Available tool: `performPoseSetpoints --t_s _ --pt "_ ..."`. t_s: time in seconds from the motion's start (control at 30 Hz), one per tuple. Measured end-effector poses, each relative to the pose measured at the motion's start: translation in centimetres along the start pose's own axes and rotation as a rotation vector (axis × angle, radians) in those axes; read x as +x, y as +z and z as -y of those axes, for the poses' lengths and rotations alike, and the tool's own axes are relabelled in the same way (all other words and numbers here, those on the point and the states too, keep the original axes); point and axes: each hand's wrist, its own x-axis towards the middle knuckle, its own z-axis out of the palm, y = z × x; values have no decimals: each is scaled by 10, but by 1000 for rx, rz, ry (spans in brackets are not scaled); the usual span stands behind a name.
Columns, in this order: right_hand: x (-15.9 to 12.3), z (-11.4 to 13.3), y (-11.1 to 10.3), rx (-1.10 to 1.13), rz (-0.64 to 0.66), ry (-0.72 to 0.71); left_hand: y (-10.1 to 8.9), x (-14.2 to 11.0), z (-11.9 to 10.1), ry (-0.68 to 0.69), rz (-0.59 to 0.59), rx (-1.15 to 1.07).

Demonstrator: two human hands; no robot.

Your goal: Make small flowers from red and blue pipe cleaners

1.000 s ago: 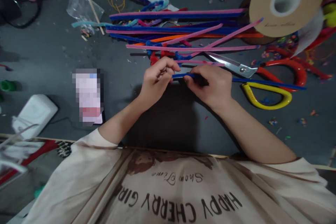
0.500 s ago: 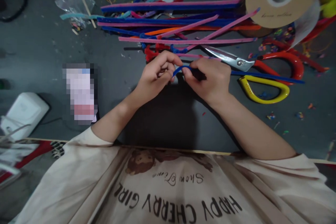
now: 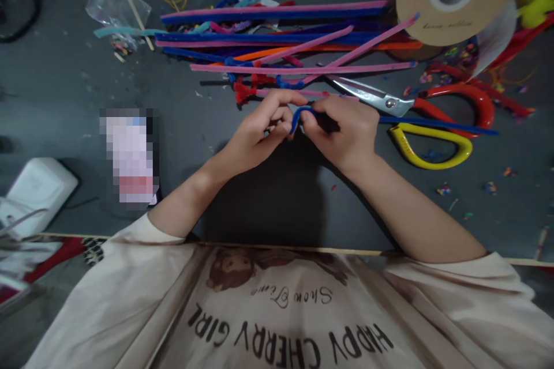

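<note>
A blue pipe cleaner (image 3: 437, 123) runs from between my hands out to the right, across the scissors' handles. Its left end curves downward in a bend. My left hand (image 3: 270, 124) pinches that bent end between thumb and fingers. Close beside it, my right hand (image 3: 344, 127) grips the same pipe cleaner, thumb against the bend. Just beyond my hands lie pink pipe cleaners (image 3: 303, 69) and a piece with red and blue twisted fuzzy parts (image 3: 244, 92). Scissors (image 3: 392, 105) with one red and one yellow handle rest open to the right of my right hand.
More blue and pink pipe cleaners (image 3: 277, 10) lie across the back. A cardboard ribbon spool (image 3: 411, 6) stands at the back right. On the left are a blurred-out phone (image 3: 130, 155), a white charger-like box (image 3: 41, 196) and a clear plastic bag (image 3: 115, 3). Colourful scraps (image 3: 444, 188) dot the right side.
The pipe cleaner's left end is bent more sharply downward between my fingers. My left hand has moved slightly right and closer to my right hand. The whole view has shifted a little.
</note>
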Motion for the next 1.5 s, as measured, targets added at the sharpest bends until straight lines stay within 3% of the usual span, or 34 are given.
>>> performPoseSetpoints --t_s 0.2,0.4,0.57,0.93,1.07,1.23,1.5 --pt "2 1 -6 77 119 -82 0 -2 -5 -77 -16 18" --pt "5 0 -8 117 92 -152 -2 -3 3 -2 -161 -286" --pt "4 0 -7 103 134 -131 -3 -1 -1 -28 -272 -88" --pt "2 -1 -6 25 254 -135 -2 1 -7 -7 -93 146" --pt "5 2 -9 54 277 -150 -1 -1 -4 -3 -133 151" --pt "11 6 -8 97 421 -139 0 1 -4 -26 -258 91" --pt "12 4 -4 45 344 -100 0 1 -5 -72 -257 80"
